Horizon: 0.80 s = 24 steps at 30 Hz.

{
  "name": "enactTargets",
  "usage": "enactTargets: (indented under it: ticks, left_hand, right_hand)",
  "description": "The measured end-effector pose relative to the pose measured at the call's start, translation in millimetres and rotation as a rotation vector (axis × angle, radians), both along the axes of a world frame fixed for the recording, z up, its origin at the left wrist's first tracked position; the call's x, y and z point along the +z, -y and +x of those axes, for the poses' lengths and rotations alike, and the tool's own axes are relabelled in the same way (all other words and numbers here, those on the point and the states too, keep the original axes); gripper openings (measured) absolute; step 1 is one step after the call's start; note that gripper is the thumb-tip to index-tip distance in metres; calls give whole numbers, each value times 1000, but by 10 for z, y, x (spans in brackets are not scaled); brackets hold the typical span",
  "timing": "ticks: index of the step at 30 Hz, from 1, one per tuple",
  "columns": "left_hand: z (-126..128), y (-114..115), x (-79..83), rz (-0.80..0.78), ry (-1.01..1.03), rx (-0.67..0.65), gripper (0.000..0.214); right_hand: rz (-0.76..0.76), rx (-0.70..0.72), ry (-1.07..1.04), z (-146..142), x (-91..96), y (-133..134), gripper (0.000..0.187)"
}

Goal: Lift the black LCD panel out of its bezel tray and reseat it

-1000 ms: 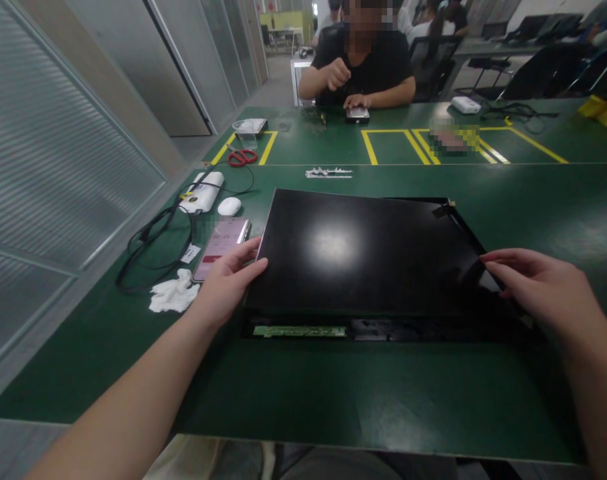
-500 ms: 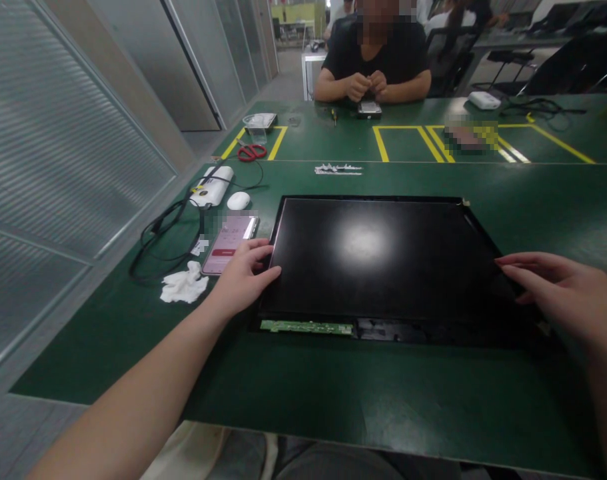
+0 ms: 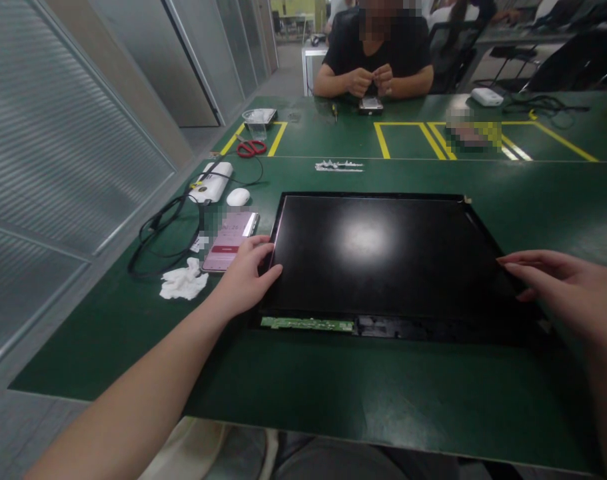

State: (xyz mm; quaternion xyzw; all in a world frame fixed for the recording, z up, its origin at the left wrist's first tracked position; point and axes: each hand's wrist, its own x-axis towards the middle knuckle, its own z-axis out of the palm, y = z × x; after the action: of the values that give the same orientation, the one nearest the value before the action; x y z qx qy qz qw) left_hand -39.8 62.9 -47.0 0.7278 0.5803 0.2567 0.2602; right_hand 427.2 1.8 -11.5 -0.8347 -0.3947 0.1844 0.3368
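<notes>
A black display panel (image 3: 383, 260) lies flat on the green table in front of me, with a bright reflection on its screen. Along its near edge runs a narrow green circuit board (image 3: 307, 324) beside a dark strip. My left hand (image 3: 253, 273) grips the panel's left edge, thumb over the border and fingers along the side. At the right edge, my right hand (image 3: 558, 283) holds the panel between thumb and fingers; part of its grip is hidden. A phone (image 3: 228, 243) with a lit screen rests just beyond my left hand.
Crumpled tissue (image 3: 184, 280), black cables (image 3: 156, 230), a white device (image 3: 212, 182), a white oval object (image 3: 238, 197) and red-handled scissors (image 3: 252, 149) lie on the left. White strips (image 3: 339, 165) lie behind the panel. Across the table (image 3: 333, 387) sits a person (image 3: 378, 60) with both hands together.
The view has tilted down slightly, so the far things sit a little higher. Both my hands keep their places on the panel. The person opposite has shifted their fingers slightly.
</notes>
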Motion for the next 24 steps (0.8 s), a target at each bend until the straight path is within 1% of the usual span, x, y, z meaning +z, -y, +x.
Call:
enactTargets:
  ticks: [7,15,24]
  left_hand:
    - [21,3,8,-1,-58,-16,46]
    - [18,19,-3,27,-75,-38,45]
    - [24,49,7,64,-183,-89,58]
  right_hand:
    - [-31,-31,-7,26,-18,-9,46]
    - [3,-26,-23,37,-14,13,47]
    - [-67,-49,24,13,-36,-15,50]
